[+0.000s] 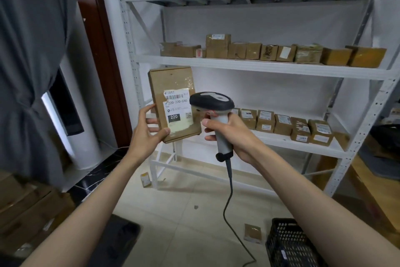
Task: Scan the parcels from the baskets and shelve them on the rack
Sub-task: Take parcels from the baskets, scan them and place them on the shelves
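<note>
Parcel [174, 102] under scan at white steel rack [259, 65].
Left hand [147, 132] is pinching the flat cardboard parcel upright; right hand [233, 134] is gripping the barcode scanner [213, 111] just beside its label.

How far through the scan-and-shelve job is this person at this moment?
Done: rows of brown cardboard parcels already stand on the white metal rack. In hand: the left hand holds a flat brown labelled parcel upright while the right hand grips the grey corded barcode scanner beside its label. Left: shelving this parcel; the black perforated basket shows only partly, contents unclear.
</note>
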